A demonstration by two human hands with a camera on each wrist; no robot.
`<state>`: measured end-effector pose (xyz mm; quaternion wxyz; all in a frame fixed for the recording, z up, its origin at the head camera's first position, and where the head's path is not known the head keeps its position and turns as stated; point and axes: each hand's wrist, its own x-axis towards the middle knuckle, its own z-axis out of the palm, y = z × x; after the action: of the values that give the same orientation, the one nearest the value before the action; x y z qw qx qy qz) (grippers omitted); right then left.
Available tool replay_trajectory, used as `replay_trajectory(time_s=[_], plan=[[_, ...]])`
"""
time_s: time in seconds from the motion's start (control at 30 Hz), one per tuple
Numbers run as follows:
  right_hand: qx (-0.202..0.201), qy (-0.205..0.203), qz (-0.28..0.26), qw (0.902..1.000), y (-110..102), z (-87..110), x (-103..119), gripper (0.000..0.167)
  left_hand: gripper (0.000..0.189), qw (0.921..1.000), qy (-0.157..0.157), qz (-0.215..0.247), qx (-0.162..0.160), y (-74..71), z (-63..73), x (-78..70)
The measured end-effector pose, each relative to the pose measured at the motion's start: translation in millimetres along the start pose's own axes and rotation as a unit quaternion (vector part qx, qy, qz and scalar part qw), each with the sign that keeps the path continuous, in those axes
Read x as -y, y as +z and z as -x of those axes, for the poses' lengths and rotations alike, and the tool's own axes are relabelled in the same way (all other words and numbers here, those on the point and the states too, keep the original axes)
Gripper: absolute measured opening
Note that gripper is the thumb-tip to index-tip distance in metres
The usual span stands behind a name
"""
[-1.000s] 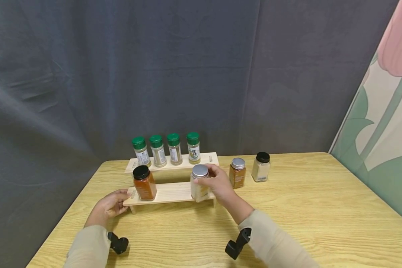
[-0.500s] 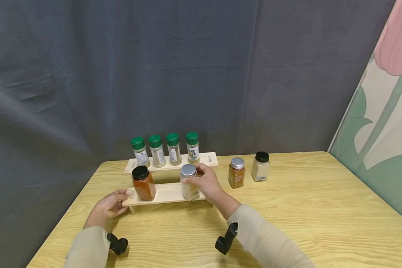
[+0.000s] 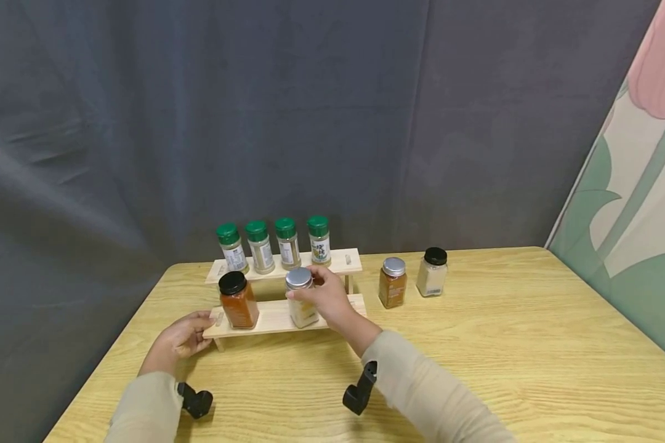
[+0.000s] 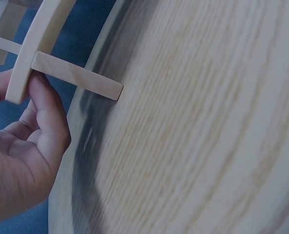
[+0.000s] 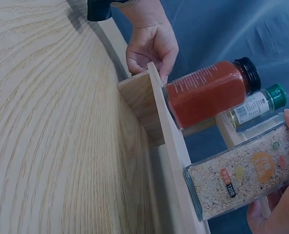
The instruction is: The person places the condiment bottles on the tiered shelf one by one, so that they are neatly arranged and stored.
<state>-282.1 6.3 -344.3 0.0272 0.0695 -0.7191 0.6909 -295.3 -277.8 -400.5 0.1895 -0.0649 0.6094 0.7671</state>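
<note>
My left hand [image 3: 184, 337] pinches the left end of the two-tier wooden spice rack [image 3: 273, 315]. In the left wrist view, the thumb and fingers of this hand [image 4: 29, 151] grip the board's end beside a short leg [image 4: 78, 76]. My right hand [image 3: 332, 300] holds a silver-lidded spice jar [image 3: 301, 311] of pale speckled seasoning at the middle of the lower tier. The right wrist view shows that jar's base [image 5: 197, 195] at the board, the jar upright. To its left on the same tier stands a black-lidded jar [image 3: 240, 307] of orange-red powder.
Several green-capped spice bottles [image 3: 261, 249] line the upper tier. On the table [image 3: 476, 344], right of the rack, stand a silver-lidded jar [image 3: 393, 289] of brown-orange spice and a black-lidded jar [image 3: 432, 277] of pale powder. A dark curtain [image 3: 310, 123] hangs behind.
My right hand has moved the silver-lidded jar leftward along the lower tier, from its right end to about the middle. The left hand has stayed at the rack's end.
</note>
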Motion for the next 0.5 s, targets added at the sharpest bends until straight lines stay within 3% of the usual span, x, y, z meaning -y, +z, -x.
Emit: replay_trajectory(time_s=[0.5], plan=[[0.001,-0.019,0.0,0.9998,24,-7.1,-2,0.047,0.015,1.0,-0.001,-0.001,0.006,0.0,1.1,-1.2]])
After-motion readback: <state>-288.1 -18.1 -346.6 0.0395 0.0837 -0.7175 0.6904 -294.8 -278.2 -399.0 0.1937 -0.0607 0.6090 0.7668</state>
